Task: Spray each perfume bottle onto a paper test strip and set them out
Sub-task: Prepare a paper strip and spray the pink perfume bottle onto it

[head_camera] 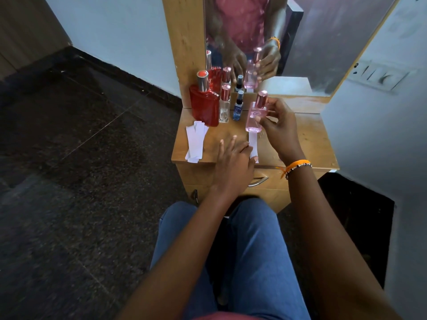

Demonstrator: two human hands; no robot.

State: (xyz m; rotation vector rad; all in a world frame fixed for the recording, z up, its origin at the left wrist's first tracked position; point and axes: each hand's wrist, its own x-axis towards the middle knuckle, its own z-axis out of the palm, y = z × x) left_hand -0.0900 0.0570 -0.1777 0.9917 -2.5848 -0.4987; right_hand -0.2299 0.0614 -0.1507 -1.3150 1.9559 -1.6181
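Right hand [278, 125] grips pink perfume bottle [254, 116] upright above wooden bench [309, 139]; left hand [233, 162], fingers spread, presses paper strip [253, 145] flat

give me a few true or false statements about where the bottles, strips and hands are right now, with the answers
1. The right hand holds the pink bottle. True.
2. The pink bottle's cap is off. False: its pink cap is still on.
3. The left hand touches a single strip lying below the pink bottle. True.
4. The spare strips are stacked at the table's right edge. False: they lie at its left edge, in front of the red bottle.
5. The red bottle lies on its side. False: it stands upright beside the clear bottle.
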